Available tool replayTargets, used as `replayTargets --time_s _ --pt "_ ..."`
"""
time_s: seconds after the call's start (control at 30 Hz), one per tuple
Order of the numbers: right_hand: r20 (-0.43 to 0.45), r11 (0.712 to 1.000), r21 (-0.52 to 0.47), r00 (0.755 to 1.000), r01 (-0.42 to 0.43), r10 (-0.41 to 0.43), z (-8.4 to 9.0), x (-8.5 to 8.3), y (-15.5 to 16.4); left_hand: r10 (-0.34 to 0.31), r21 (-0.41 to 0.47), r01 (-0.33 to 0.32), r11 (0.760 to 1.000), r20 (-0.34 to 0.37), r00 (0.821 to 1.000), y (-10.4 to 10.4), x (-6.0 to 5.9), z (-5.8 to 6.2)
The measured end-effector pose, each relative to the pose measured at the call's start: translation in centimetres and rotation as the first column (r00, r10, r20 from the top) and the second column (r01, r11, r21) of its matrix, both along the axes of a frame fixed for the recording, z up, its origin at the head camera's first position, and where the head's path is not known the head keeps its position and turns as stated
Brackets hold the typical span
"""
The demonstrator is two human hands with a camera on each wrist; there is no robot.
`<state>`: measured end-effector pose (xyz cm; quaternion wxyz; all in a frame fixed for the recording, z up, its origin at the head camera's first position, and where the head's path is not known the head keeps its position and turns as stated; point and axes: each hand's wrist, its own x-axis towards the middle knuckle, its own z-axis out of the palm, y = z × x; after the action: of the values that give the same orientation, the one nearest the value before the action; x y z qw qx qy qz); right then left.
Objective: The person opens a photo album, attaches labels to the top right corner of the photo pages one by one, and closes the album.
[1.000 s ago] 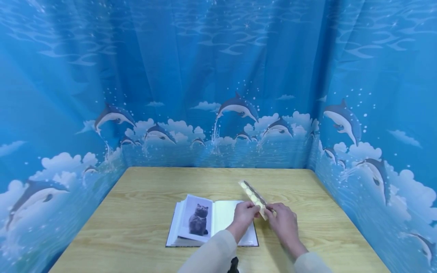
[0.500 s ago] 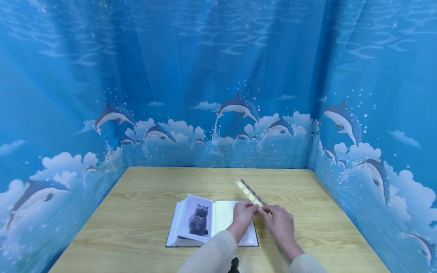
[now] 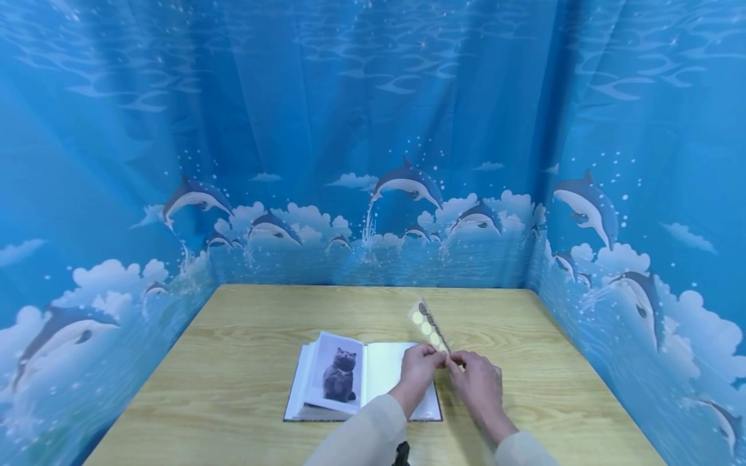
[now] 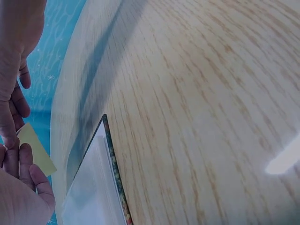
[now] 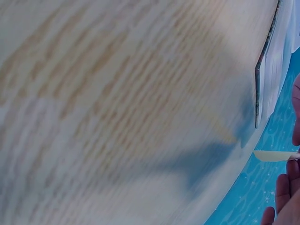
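Observation:
Both hands pinch the near end of a narrow sticker sheet (image 3: pixel 427 329), which carries a row of pale yellow rounds beside a row of dark ones. My left hand (image 3: pixel 415 374) is over the right page of an open photo album (image 3: pixel 381 366); my right hand (image 3: pixel 480 388) is just to the right of the album, fingertips close to the left's. In the left wrist view the sheet's yellowish back (image 4: pixel 38 152) shows beyond the fingertips. The right wrist view has the sheet nearly edge-on (image 5: pixel 272 156). The pinched end is hidden by fingers.
A picture of a grey cat (image 3: pixel 339 375) lies on the album's left side, tilted over the pages. The wooden table (image 3: pixel 221 369) reaches back to blue dolphin-print curtains (image 3: pixel 373 129) at the back and sides. A small black object (image 3: pixel 401 454) shows at the bottom edge.
My right hand has shifted left, its fingertips closing in on the left's. The sticker sheet has swung left, then tipped more upright and back right. My left hand and the album stay about still.

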<state>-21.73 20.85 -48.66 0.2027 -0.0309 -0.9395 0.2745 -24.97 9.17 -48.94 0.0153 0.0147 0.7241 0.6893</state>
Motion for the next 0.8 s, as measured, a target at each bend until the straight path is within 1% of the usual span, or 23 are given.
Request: replayTargets --time_s 0.23,0.57,0.8 --pt "-0.004 1.0 -0.029 1.0 -0.007 0.007 0.11 -0.06 0.09 0.013 -0.022 -0.014 1.0 -0.008 1.0 0.15 -0.2 -0.12" --pt "0.042 0.996 -0.089 0.999 0.016 -0.012 -0.02 -0.33 0.1 0.024 -0.033 -0.025 0.999 -0.024 0.999 0.0 -0.22 -0.34" --pt "0.097 0.993 -0.118 0.995 0.024 -0.013 -0.07 -0.37 0.2 0.012 -0.042 -0.012 0.999 -0.02 1.0 -0.15 -0.25 -0.4"
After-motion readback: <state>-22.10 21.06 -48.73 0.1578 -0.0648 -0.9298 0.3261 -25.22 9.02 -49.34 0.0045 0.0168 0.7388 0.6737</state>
